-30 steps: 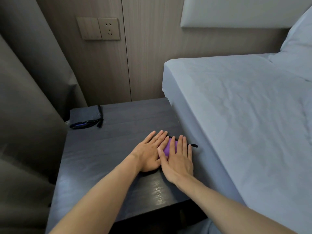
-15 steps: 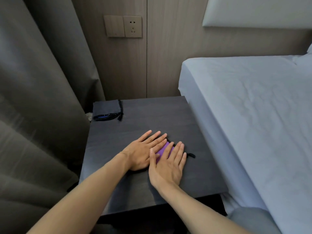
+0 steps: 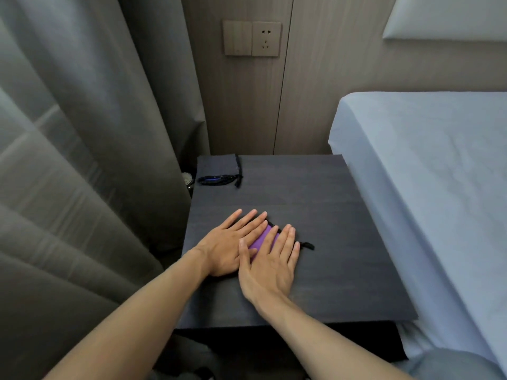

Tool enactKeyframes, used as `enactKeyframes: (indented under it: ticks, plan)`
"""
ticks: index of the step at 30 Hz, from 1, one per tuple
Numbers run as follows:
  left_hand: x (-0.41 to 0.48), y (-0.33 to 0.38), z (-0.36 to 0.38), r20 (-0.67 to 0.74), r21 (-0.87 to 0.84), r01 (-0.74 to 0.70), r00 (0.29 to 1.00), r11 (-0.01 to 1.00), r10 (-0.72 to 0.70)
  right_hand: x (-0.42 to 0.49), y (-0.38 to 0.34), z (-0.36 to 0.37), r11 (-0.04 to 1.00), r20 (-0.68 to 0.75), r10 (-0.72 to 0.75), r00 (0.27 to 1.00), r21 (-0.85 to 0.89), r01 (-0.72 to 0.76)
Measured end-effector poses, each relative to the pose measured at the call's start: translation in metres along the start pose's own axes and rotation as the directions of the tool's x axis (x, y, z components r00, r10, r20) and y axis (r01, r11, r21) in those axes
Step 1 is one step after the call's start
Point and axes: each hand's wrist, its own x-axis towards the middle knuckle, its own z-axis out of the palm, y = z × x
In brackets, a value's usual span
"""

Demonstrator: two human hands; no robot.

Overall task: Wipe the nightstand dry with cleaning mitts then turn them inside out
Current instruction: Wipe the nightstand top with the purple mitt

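Two bare hands press flat on a dark bench beside a bed. The left hand [image 3: 227, 242] and the right hand [image 3: 270, 266] lie palm down, side by side, with fingers straight and spread, gripping nothing. Between and under them sits a purple mitt [image 3: 262, 238], with only a strip of it showing in the gap between the two hands. The right thumb rests against the left hand's fingers. A short black cord [image 3: 307, 245] trails onto the bench [image 3: 343, 215] just past the right little finger; it is probably the mitt's hanging loop.

The flat, open press suggests the person is smoothing the mitt down or pinning it in place, rather than wearing it to wipe. The purple face may be its lining, which would mean this mitt is already turned inside out, though too little cloth shows to be sure.

Well beyond the left fingertips, at the bench's far corner, lies a grey mitt [image 3: 216, 166]. Its dark-edged opening faces the hands and a line of blue shows inside. It appears untouched, and looks set aside to leave the working area free.

A bed [image 3: 425, 187] with a pale sheet runs along the right hand's side. A grey curtain [image 3: 82, 160] hangs off to the left, and a wall socket [image 3: 266, 38] sits high ahead.
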Motion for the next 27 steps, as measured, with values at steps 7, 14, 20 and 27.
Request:
enactKeyframes:
  ticks: [7, 14, 20, 27]
  plan:
    - [-0.038, -0.012, 0.006, -0.009, -0.007, 0.144, 0.99, 0.99, -0.144, -0.008, -0.029, 0.01, 0.994, 0.013, -0.108, 0.994, 0.031, 0.108]
    - [-0.071, -0.015, 0.011, -0.021, -0.024, 0.279, 0.96, 0.96, -0.279, -0.012, -0.051, 0.014, 0.978, 0.09, -0.208, 0.974, 0.001, 0.208]
    - [-0.1, -0.01, 0.018, -0.023, -0.056, 0.473, 0.88, 0.879, -0.475, -0.017, -0.068, 0.016, 0.932, 0.158, -0.359, 0.92, 0.004, 0.363]
    - [-0.111, 0.027, 0.02, -0.052, -0.118, 0.67, 0.733, 0.733, -0.678, -0.011, -0.063, 0.017, 0.812, 0.212, -0.57, 0.794, -0.003, 0.584]
